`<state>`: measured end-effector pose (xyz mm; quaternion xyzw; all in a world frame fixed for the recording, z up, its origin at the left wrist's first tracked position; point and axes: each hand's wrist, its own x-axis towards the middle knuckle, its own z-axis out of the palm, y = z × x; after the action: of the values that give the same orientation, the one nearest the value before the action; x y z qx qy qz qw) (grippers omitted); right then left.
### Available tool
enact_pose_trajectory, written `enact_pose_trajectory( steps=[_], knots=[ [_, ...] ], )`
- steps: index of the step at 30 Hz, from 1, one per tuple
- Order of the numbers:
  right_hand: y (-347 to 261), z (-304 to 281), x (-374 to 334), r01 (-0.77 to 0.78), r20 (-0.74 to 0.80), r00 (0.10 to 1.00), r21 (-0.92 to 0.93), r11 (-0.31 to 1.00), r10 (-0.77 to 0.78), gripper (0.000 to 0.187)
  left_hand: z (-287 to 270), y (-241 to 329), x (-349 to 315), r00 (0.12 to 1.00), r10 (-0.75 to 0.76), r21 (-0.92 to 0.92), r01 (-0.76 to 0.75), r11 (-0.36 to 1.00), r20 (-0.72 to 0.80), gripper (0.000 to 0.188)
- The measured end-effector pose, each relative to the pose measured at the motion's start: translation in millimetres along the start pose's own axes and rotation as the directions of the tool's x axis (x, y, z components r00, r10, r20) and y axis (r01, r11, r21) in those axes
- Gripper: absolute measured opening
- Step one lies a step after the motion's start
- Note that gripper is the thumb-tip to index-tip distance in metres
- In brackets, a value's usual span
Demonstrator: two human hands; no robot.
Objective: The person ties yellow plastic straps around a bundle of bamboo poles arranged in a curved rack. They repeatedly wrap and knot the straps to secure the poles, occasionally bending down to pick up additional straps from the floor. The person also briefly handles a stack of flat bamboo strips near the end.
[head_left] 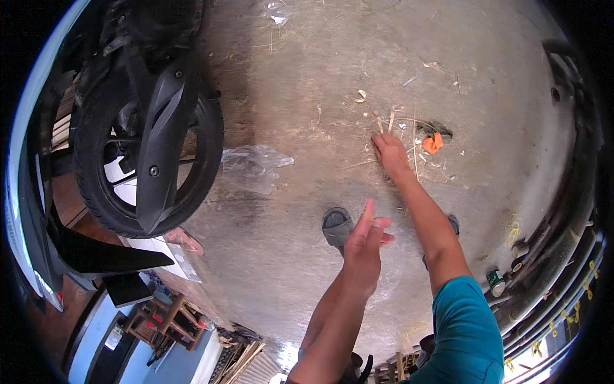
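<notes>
My left hand (364, 246) is raised above the floor in the middle, its fingers apart and one pointing up. A thin yellowish line shows near its fingers, too small to name. Farther off, my right hand (390, 155) reaches down to the floor, fingertips drawn together at the lower ends of thin pale strips (391, 120). What lies between those fingertips is hidden. Beside that hand are a crumpled orange scrap (433, 143), thin sticks (415, 157) and small bits of litter. A dark sandal (337, 225) shows just past my left hand.
A motorcycle wheel (214, 150) stands at the left, with a clear plastic bag (259, 168) beside it. Along the right edge lie dark poles (553, 272), a green-and-white can (495, 281) and yellow ties (512, 230). A wooden stool (169, 320) is at lower left.
</notes>
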<state>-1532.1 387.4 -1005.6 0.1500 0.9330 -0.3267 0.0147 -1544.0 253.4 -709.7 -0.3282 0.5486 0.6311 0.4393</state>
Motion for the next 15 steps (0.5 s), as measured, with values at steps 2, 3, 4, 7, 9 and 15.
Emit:
enact_pose_trajectory(
  steps=[2, 3, 4, 7, 9, 15],
  knots=[
    [-2, 1, 0, 0.019, 0.020, 1.000, -0.040, 0.999, -0.018, 0.015, -1, 0, -2, 1.000, 0.003, -0.010, -0.003, 1.000, -0.007, 0.051],
    [-1, 2, 0, 0.031, 0.033, 0.999, -0.054, 0.998, -0.029, 0.015, -1, 0, -2, 1.000, 0.007, -0.018, -0.007, 1.000, -0.008, 0.051],
    [-1, 3, 1, 0.043, 0.045, 0.998, -0.068, 0.997, -0.040, 0.015, -2, 0, -3, 1.000, 0.012, -0.027, -0.012, 1.000, -0.010, 0.051],
    [-2, 7, 7, 0.020, 0.075, 0.997, -0.219, 0.975, -0.003, 0.016, 0, -1, -7, 0.999, 0.048, -0.012, -0.048, 0.999, 0.013, 0.051],
    [-3, -3, 4, -0.076, 0.095, 0.991, -0.181, 0.981, 0.094, 0.014, 2, -3, -10, 0.998, 0.057, 0.018, -0.057, 0.998, 0.039, 0.050],
    [-63, -81, -85, -0.164, 0.190, 0.976, 0.320, 0.933, 0.106, 0.008, -22, -46, -23, 0.977, 0.150, -0.072, -0.162, 0.984, -0.149, 0.049]
  ],
)
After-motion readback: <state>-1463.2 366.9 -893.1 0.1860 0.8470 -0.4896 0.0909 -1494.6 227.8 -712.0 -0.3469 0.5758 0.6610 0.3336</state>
